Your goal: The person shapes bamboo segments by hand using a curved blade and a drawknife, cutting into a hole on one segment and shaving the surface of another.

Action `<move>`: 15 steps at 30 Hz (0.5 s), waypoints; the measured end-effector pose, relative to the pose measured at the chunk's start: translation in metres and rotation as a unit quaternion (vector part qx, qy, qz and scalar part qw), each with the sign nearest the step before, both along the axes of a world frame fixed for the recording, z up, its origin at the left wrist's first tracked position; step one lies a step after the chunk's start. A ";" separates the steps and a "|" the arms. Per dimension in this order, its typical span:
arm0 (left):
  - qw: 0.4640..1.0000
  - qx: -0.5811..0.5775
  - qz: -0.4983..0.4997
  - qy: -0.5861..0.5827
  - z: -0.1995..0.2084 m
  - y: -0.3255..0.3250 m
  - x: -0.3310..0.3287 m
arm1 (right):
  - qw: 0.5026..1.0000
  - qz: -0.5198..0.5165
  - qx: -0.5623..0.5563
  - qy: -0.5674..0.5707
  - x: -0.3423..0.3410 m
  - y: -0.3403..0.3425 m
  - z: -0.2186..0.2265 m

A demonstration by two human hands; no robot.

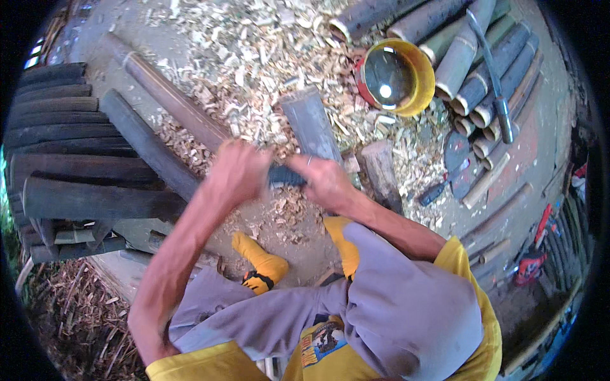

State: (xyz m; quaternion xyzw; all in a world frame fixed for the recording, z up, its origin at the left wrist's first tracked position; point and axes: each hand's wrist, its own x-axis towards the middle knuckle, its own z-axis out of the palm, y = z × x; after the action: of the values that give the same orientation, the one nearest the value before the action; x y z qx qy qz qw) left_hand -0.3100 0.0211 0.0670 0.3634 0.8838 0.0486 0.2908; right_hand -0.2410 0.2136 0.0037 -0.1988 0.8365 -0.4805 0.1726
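My left hand (240,168) is closed in a fist, blurred by motion, near the end of a long brown bamboo pole (171,95). What it grips is hidden. My right hand (327,183) curls around a short dark piece (286,176) lying between the hands, its index finger pointing left. The dark piece's kind cannot be made out. Just beyond my hands a grey wooden block (311,124) lies among shavings. A dark bamboo pole (149,143) runs down toward my left forearm. My feet, in yellow socks (264,257), are below the hands.
Dark split bamboo (76,136) is stacked at left. A yellow bucket (420,82) holding liquid stands at upper right, beside bamboo poles (457,63) and a long curved blade (486,54). A short log (381,168) and a dark-handled tool (433,193) lie right of my hands.
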 end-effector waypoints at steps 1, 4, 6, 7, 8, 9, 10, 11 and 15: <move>0.983 0.017 0.110 -0.143 -0.003 -0.016 0.040 | 0.972 0.188 0.093 -0.104 -0.002 0.002 0.015; 0.747 -0.007 0.472 -0.467 0.034 -0.013 0.096 | 0.983 0.145 0.026 0.106 0.008 0.028 0.066; 0.740 0.101 0.560 -0.357 0.030 0.001 0.131 | 0.994 -0.046 -0.017 0.096 0.012 0.053 0.086; 0.739 0.159 0.578 -0.307 0.040 0.027 0.127 | 0.989 -0.130 -0.067 -0.017 0.017 0.055 0.095; 0.736 0.219 0.587 -0.256 0.047 0.057 0.120 | 0.973 -0.147 -0.127 -0.126 0.023 0.057 0.094; 0.830 0.279 0.471 -0.112 0.039 0.078 0.126 | 0.943 -0.161 -0.183 -0.228 0.029 0.056 0.092; 0.883 0.325 0.337 0.032 0.032 0.095 0.134 | 0.897 -0.174 -0.233 -0.333 0.036 0.057 0.086; 0.878 0.345 0.333 0.015 0.032 0.106 0.141 | 0.900 -0.269 -0.173 -0.295 0.039 0.065 0.070; 0.804 0.375 0.427 -0.176 0.015 0.126 0.163 | 0.871 -0.361 -0.173 -0.283 0.007 0.114 0.059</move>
State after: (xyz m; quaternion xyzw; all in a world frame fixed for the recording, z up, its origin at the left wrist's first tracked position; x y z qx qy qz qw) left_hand -0.1470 0.1471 0.0818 0.0151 0.7961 0.5584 0.2327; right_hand -0.2338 0.3274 0.0627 0.2354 0.6689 -0.6818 0.1797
